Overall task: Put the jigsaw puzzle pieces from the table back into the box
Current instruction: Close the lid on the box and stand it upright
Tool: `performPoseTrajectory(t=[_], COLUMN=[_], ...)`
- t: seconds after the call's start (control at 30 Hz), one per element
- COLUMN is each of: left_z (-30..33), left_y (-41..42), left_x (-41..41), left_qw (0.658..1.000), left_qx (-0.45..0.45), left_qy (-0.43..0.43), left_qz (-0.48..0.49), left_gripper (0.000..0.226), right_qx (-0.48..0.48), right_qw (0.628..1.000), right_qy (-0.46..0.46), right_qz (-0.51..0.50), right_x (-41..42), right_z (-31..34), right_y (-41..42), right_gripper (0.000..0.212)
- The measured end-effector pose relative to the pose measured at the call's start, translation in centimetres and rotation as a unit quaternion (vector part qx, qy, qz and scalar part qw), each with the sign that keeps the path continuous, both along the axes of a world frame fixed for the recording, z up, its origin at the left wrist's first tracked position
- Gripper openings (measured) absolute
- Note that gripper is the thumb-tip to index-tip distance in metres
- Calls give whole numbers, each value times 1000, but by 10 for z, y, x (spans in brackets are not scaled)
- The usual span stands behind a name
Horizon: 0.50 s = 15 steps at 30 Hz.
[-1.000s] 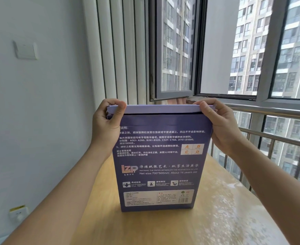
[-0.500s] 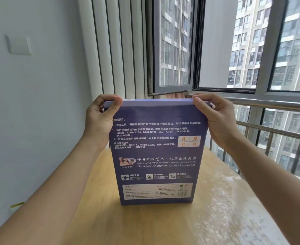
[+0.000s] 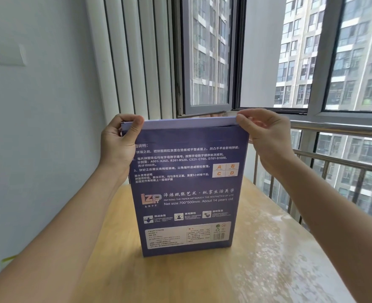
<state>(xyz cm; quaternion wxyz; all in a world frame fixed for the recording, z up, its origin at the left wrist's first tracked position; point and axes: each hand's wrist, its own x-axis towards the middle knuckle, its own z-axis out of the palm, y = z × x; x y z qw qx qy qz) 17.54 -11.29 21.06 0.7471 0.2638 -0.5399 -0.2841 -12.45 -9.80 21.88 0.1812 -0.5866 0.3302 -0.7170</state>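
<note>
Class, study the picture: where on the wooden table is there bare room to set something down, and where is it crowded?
Bare wood lies in front of the upright box toward the table near edge, and to its right toward the railing. The box top is crowded: the left hand and right hand grip its corners.

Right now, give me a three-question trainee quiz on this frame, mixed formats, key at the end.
1. True or false: the purple puzzle box lies flat on the wooden table.
2. Where does the left hand grip the box? A) bottom edge B) top left corner C) middle of the printed face
3. Fill in: the right hand pinches the box's top ___ corner.

Key: 1 false, it stands upright; 2 B; 3 right.
</note>
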Motion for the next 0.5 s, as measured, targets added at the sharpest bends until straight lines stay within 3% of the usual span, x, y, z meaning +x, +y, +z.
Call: performPoseTrajectory(t=[0.1,0.33,0.5], left_z=[1,1,1], left_y=[2,3,1], left_x=[1,8,5], left_qw=[1000,1000,1000], left_qx=[11,1,-25], left_qy=[4,-25,-7], left_qz=[-10,-17,6], left_gripper=[12,14,16], right_qx=[-2,-43,-73], right_qw=[1000,970,956], right_qy=[21,216,234], right_qz=[2,-104,-159], right_x=[-2,-16,-13], right_z=[4,14,9], right_y=[4,16,17], right_gripper=[3,13,17])
